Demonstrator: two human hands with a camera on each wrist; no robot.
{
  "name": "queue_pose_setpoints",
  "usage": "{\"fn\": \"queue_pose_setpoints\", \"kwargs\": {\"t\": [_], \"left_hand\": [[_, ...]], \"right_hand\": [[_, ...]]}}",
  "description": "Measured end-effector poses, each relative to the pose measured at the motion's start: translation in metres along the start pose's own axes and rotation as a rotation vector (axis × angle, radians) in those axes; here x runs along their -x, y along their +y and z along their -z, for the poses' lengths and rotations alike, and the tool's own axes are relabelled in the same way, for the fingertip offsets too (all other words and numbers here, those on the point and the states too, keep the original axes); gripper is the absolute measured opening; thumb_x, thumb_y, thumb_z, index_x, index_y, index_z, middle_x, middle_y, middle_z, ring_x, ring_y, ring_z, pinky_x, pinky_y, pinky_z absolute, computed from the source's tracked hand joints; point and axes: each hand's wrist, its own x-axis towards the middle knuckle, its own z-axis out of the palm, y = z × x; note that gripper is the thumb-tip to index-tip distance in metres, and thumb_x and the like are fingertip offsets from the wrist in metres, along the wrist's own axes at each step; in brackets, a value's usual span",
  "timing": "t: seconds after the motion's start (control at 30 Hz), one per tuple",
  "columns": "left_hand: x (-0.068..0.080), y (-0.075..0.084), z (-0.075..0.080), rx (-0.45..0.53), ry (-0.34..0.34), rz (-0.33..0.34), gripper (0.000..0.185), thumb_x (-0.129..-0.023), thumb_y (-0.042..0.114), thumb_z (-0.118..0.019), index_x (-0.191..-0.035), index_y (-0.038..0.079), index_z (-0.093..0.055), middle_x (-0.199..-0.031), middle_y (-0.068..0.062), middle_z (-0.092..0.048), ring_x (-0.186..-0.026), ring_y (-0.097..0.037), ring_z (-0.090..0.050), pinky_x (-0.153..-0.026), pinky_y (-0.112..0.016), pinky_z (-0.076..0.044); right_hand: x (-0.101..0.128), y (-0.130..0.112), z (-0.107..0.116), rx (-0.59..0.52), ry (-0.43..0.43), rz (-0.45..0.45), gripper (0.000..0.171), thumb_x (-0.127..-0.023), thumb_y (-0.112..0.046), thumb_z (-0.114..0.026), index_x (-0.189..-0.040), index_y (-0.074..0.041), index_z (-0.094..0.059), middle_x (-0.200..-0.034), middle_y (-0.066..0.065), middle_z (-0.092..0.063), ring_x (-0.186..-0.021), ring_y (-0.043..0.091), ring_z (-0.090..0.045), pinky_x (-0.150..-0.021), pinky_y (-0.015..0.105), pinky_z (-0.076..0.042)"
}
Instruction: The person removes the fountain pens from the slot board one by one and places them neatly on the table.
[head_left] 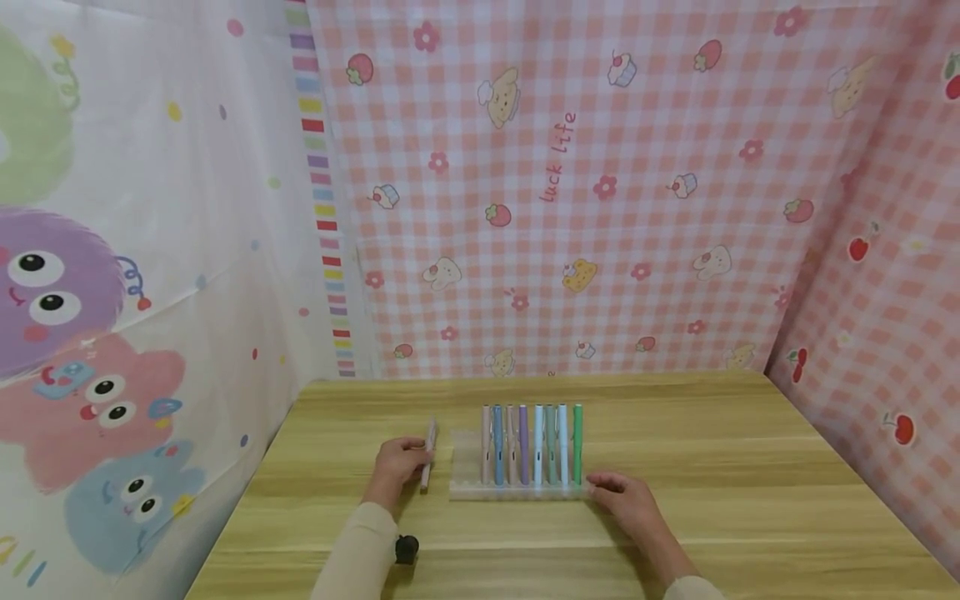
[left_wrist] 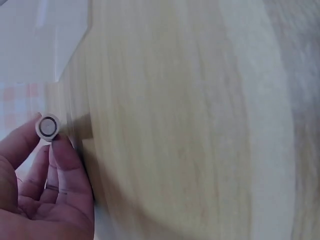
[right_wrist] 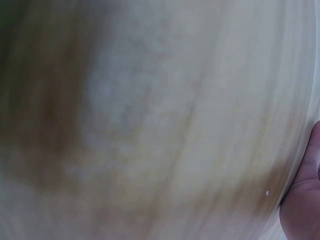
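Observation:
A pale pinkish pen (head_left: pixel 428 457) is pinched between the thumb and fingers of my left hand (head_left: pixel 399 468), left of a clear pen rack (head_left: pixel 467 467). In the left wrist view the pen's round end (left_wrist: pixel 48 127) faces the camera, above the curled fingers. Several pens stand side by side in the rack: pinkish, blue, purple (head_left: pixel 523 446), light blue, grey-green and, at the right end, green (head_left: pixel 577 443). My right hand (head_left: pixel 624 497) has its fingertips at the rack's right end. Only part of that hand (right_wrist: pixel 302 205) shows in the right wrist view.
A small black object (head_left: pixel 407 549) stands on the wooden table (head_left: pixel 750 500) beside the left forearm. Behind the table hangs a pink checked cloth (head_left: pixel 570 233), with printed cloths at both sides. The rack's left part holds no pens.

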Motion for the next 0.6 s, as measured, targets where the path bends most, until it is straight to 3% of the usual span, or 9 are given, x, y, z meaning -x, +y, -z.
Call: {"fn": "queue_pose_setpoints", "kwargs": {"t": [0.13,0.33,0.6], "left_hand": [[0.0011,0.0018,-0.0023,-0.055,0.025,-0.009,0.036,-0.084,-0.003,-0.072,-0.115,-0.016,-0.062,-0.092,-0.019,-0.069,-0.063,-0.012,-0.062,-0.057,-0.025,-0.053],[0.0042,0.0037,-0.0017,-0.033,0.03,0.004,0.04,-0.082,-0.005,-0.072,-0.118,-0.017,-0.06,-0.082,-0.013,-0.069,-0.062,-0.013,-0.061,-0.056,-0.026,-0.053],[0.0059,0.0038,-0.0004,-0.089,0.021,0.021,0.041,-0.084,-0.001,-0.072,-0.121,-0.013,-0.061,-0.085,-0.012,-0.07,-0.069,-0.016,-0.063,-0.062,-0.031,-0.055]], "right_hand": [[-0.0007,0.0007,-0.0006,-0.009,0.001,0.002,0.022,-0.09,-0.003,-0.069,-0.11,0.007,-0.07,-0.109,0.017,-0.07,-0.095,0.019,-0.062,-0.077,0.027,-0.052],[-0.0015,0.002,-0.0015,-0.024,-0.001,0.01,0.023,-0.089,-0.003,-0.07,-0.109,0.008,-0.07,-0.109,0.017,-0.07,-0.095,0.019,-0.063,-0.077,0.026,-0.053],[-0.0018,0.004,-0.0019,-0.052,0.001,-0.006,0.021,-0.09,-0.001,-0.068,-0.109,0.007,-0.07,-0.108,0.016,-0.07,-0.093,0.019,-0.063,-0.077,0.028,-0.055]]}}
